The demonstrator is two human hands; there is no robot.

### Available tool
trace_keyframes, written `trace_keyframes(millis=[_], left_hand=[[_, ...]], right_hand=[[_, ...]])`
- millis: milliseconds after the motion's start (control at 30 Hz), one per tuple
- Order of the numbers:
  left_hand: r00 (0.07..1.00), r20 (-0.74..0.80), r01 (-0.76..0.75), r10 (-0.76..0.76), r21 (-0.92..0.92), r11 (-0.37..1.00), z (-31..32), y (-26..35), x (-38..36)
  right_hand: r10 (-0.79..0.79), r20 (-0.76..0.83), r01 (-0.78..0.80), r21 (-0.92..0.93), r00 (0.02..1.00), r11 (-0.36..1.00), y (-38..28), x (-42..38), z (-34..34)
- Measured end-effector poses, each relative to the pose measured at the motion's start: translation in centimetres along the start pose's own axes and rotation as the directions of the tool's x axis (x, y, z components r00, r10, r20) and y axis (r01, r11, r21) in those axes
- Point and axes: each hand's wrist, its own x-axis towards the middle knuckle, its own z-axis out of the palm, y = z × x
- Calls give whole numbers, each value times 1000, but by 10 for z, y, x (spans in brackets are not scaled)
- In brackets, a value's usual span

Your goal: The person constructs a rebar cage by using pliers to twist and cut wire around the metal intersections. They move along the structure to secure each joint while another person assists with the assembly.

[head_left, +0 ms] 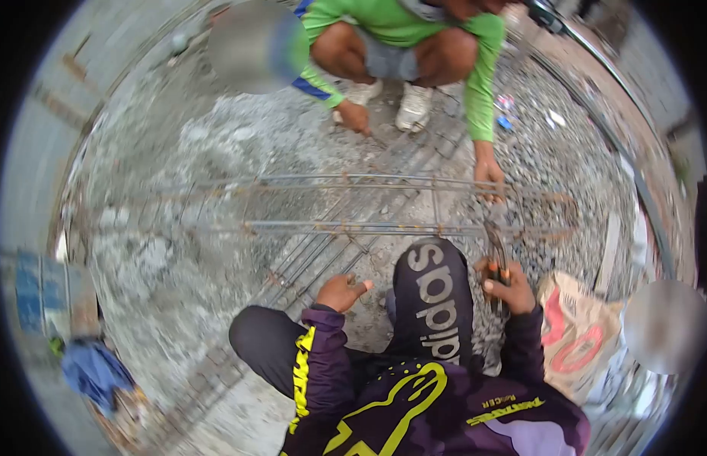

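Observation:
A long cage of steel bars (391, 226) runs across the view in front of my knees, over a second cage (315, 254) that lies slantwise on the ground. My right hand (512, 287) is closed around pliers (496, 251) with orange and black handles; their jaws are at the near bars of the upper cage. Near my left knee, my left hand (343, 292) hangs with thumb and fingers apart, holding nothing. Opposite me a crouching person in a green top (437, 34) has one hand at the cage's far bars, above the pliers.
Gravel (543, 163) covers the ground on the right. A printed paper sack (578, 330) lies beside my right arm. Blue cloth (97, 372) is at the lower left, below a blue panel (42, 292). A long pipe (635, 163) curves along the right.

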Motion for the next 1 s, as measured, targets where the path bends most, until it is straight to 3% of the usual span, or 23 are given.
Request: trace_keyframes(millis=[33,100,133,233,333,400,500,533,567,600,633,667,700,767,833,867,900,967,1000], left_hand=[[999,-37,1,-4,-70,998,-22,12,-5],[996,43,92,-84,-240,966,-78,42,-14],[997,-38,58,-69,-243,968,-94,43,-14],[954,-298,-18,-45,-205,979,-127,39,-5],[872,-490,-44,-10,-98,994,-153,35,0],[843,-536,-63,39,-27,998,-159,26,6],[762,-648,-90,24,-68,994,-156,19,4],[749,-662,-110,20,-95,989,-148,8,10],[732,-680,-106,23,-82,991,-138,0,16],[700,-714,-81,6,-70,994,-130,-8,21],[688,-725,-99,-34,-140,985,-118,-16,33],[671,-736,-76,-93,-193,978,-111,-10,35],[663,-738,-57,-122,-213,975,-104,-8,40],[695,-697,-50,-176,-291,955,-93,0,46],[794,-521,41,-311,-466,884,-100,15,23],[837,-423,72,-348,-545,836,-102,20,14],[805,-453,88,-384,-549,831,-92,17,22],[756,-487,127,-438,-547,827,-66,8,45],[772,-423,112,-475,-644,757,-64,6,42]], right_hand=[[73,-167,-86,-69,983,994,28,-7,-9],[250,-296,-293,-112,922,949,96,-15,-26],[171,-338,-280,-305,925,910,139,-20,-33],[95,-305,-294,-719,948,630,223,-29,-39],[131,-194,-230,-893,972,386,250,-19,-44],[173,-98,-141,-955,980,260,255,-10,-56],[204,74,22,-969,976,246,231,6,-78],[196,115,43,-940,974,340,183,15,-64],[211,105,-22,-852,972,523,125,26,-54],[225,94,-88,-726,970,682,51,35,-32],[146,48,-102,-507,988,856,32,46,-40],[52,-15,-53,-492,999,869,2,61,-33],[-28,55,49,-446,998,894,-34,78,-18],[-161,210,248,-503,964,828,-69,125,7],[-172,304,310,-498,937,810,-80,181,50],[-113,365,335,-630,924,701,-87,213,71],[-50,403,358,-742,914,567,-89,246,87],[47,469,403,-802,882,440,-63,321,98],[44,495,457,-830,868,320,-59,330,114]])
